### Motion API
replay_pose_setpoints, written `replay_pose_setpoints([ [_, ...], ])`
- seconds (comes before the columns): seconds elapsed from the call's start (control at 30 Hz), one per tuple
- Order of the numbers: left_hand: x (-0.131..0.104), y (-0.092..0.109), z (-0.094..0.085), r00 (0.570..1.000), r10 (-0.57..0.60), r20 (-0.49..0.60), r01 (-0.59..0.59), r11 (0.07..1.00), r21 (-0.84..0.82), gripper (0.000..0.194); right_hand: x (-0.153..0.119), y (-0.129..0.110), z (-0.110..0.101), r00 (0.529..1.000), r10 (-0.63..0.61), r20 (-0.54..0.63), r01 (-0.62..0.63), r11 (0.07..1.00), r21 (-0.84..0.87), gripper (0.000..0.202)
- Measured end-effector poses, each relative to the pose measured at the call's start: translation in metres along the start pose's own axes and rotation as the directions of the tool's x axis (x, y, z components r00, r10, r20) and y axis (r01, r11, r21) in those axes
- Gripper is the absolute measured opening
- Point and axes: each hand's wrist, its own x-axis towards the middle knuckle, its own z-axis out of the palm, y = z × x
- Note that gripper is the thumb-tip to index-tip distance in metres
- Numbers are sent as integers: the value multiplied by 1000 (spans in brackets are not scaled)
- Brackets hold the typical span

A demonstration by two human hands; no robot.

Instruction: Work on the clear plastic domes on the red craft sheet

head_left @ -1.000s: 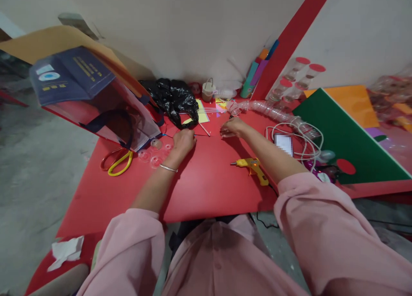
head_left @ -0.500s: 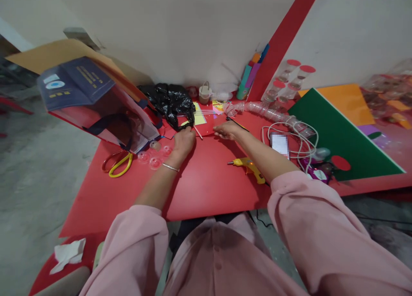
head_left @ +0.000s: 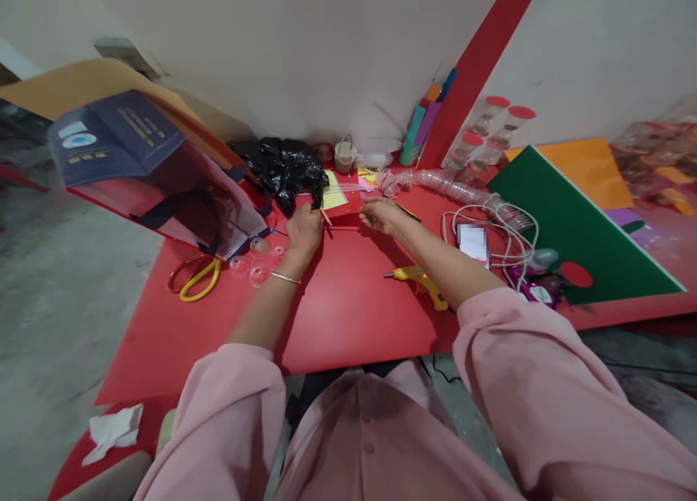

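Well, a black bag [head_left: 288,168] crowds the left hand [head_left: 303,232] near the tabletop's [head_left: 337,312] back edge. A pale stick [head_left: 326,218] lies right by that hand. A glue gun [head_left: 425,282] lies nearer the front edge than the right hand [head_left: 380,215]. Fingers bend; I can't tell if either hand grips something. The left hand has moved a bit left.

I can't tell what, if anything, my left hand [head_left: 303,232] or right hand [head_left: 380,215] pinches; the phone [head_left: 473,242] screen is blurred.
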Motion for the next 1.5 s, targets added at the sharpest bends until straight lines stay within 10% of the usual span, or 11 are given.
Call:
replay_pose_setpoints([
  [0.3,13,-5,-2,998,-34,-51,32,999,-41,44,6,5,-1,980,-197,7,196,980,45,14],
  [0.4,16,-5,-5,989,-74,-125,64,995,-80,41,2,16,-1,940,-325,107,340,922,-186,8],
  [0.47,17,-5,-6,983,-106,-151,93,991,-92,39,-4,26,3,813,-483,325,579,621,-528,13],
  [0.57,16,-6,-4,985,-95,-145,85,994,-69,37,-11,36,19,610,-447,654,691,-105,-715,29],
  [0.7,15,-13,-1,991,-7,-136,0,999,-47,33,-14,39,47,601,-273,752,614,-445,-652,43],
  [1.5,6,-37,-2,983,169,-66,-176,976,-131,31,-22,9,51,633,-356,688,530,-448,-720,42],
])
